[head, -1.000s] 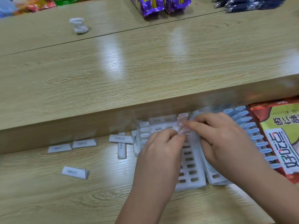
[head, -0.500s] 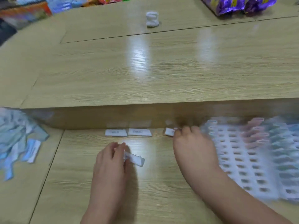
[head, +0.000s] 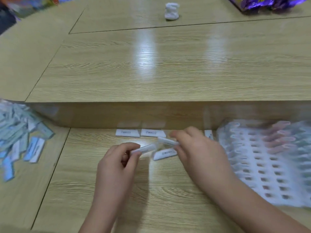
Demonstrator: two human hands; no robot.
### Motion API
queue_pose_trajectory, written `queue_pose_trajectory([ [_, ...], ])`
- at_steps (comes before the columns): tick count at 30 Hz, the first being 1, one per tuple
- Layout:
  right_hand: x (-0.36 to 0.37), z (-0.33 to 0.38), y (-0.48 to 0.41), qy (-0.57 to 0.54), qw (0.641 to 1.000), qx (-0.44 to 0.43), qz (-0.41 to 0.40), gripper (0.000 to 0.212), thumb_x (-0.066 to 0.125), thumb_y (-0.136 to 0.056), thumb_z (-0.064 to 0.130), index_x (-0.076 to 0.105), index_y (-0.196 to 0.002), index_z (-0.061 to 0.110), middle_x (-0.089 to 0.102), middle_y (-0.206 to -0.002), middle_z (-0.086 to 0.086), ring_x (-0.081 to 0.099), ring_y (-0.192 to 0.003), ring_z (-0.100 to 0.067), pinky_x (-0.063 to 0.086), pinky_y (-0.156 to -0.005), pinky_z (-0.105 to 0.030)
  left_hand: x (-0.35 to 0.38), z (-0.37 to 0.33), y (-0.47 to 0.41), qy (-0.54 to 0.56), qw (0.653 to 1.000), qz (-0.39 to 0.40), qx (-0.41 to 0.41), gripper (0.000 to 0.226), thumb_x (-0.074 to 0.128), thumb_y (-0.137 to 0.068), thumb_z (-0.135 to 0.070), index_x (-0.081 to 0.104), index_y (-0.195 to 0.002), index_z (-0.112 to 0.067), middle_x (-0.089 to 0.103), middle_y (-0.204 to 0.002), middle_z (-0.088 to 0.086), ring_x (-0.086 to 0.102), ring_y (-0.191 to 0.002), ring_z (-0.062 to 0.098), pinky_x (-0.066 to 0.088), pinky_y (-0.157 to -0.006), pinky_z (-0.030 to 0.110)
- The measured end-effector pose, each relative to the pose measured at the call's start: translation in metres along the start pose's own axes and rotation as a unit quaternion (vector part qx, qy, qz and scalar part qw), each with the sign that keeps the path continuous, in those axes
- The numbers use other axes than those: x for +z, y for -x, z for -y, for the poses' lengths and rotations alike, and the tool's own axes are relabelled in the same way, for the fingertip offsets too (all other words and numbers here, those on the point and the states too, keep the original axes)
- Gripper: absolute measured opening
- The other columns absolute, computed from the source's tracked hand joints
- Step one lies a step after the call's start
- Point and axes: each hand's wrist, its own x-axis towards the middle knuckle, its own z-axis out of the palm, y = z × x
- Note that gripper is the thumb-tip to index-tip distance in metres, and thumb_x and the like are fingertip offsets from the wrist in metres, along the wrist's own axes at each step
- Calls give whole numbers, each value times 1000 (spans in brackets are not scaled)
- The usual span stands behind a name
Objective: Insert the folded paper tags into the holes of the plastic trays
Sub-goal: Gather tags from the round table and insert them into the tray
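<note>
My left hand (head: 117,163) pinches a folded white paper tag (head: 144,148) just above the lower wooden surface. My right hand (head: 198,152) pinches another folded tag (head: 166,141) close beside it. A third folded tag (head: 165,153) lies on the wood under my right fingers. Two more tags (head: 127,133) (head: 152,133) lie side by side against the step. The white plastic trays (head: 262,162) with rows of small holes sit at the right, blurred, some holes with pale blue and pink pieces standing in them.
A heap of loose blue and white tags (head: 18,135) lies at the left edge. A raised wooden table level (head: 168,68) runs behind the step. On it stand a small white crumpled object (head: 172,10) and purple snack packs (head: 262,2).
The view swung left, away from the trays. Both hands left the trays, moved to the loose tags and each picked one up; the left hand's tag is now lifted off the wood.
</note>
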Motion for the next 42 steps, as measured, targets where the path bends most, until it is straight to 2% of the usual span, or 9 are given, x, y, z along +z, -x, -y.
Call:
queue_pose_trajectory([
  [3, -37, -25, 15, -126, 987, 7, -95, 30, 67, -88, 29, 63, -117, 34, 62, -98, 18, 56, -82, -3, 44, -71, -21, 1, -20, 6, 100, 993, 26, -50, 24, 75, -86, -18, 73, -87, -42, 73, -85, -15, 67, -79, 4, 50, -66, 13],
  [7, -90, -74, 45, -162, 973, 33, -159, 29, 61, -87, 30, 62, -112, 43, 63, -97, 32, 61, -86, 8, 41, -69, -1, 16, -62, 17, 277, 954, 85, -73, 17, 76, -70, -32, 74, -85, -26, 75, -85, 0, 69, -77, 5, 50, -66, 10],
  [10, -117, -111, 67, -185, 964, 52, -183, 24, 63, -91, 42, 57, -112, 53, 63, -102, 35, 64, -88, 6, 49, -77, -12, 45, -93, 27, 314, 938, 135, -55, 11, 77, -74, -22, 70, -82, -26, 73, -82, -3, 66, -76, 6, 50, -66, 11],
  [18, -122, -161, 99, -177, 963, 36, -202, 26, 74, -86, 21, 63, -99, 41, 66, -94, 25, 64, -85, 5, 45, -77, -4, 106, -149, 50, 235, 950, 198, 59, 50, 68, -90, -4, 64, -113, -47, 70, -95, -6, 69, -84, 13, 57, -73, 24],
  [25, -99, -163, 66, -151, 970, -13, -189, 16, 73, -85, 12, 72, -99, 18, 68, -92, 9, 64, -84, -5, 54, -73, -30, 131, -159, 32, 134, 983, 102, 74, 16, 68, -87, -29, 71, -94, -43, 72, -93, -21, 58, -72, -4, 44, -68, 20],
  [28, -91, -159, 45, -130, 974, -9, -183, 16, 70, -88, 17, 72, -103, 21, 69, -95, 10, 64, -87, -8, 55, -74, -35, 142, -160, 21, 74, 989, 74, 100, 14, 70, -83, -35, 74, -96, -38, 67, -102, -22, 57, -105, 4, 44, -88, 21],
  [30, -86, -158, 35, -104, 980, 4, -168, 16, 68, -90, 24, 73, -105, 25, 71, -98, 11, 65, -92, -11, 54, -75, -38, 148, -159, 20, 60, 992, 62, 95, 13, 74, -84, -33, 70, -91, -44, 61, -102, -22, 54, -112, 7, 36, -90, 8],
  [36, -72, -162, 30, -29, 981, -20, -191, 14, 74, -86, 20, 78, -99, 23, 73, -90, 5, 65, -83, -23, 53, -60, -38, 160, -149, 27, 90, 995, 41, 20, 18, 74, -86, -34, 65, -83, -49, 50, -106, -25, 53, -112, 11, 48, -92, 31],
  [42, -68, -165, 35, 17, 980, -61, -187, 26, 74, -83, 14, 77, -108, 20, 67, -90, -3, 60, -82, -28, 47, -51, -33, 163, -149, 27, 101, 993, 56, -7, 13, 73, -87, -37, 67, -86, -49, 46, -113, -25, 51, -110, 1, 40, -82, 8],
])
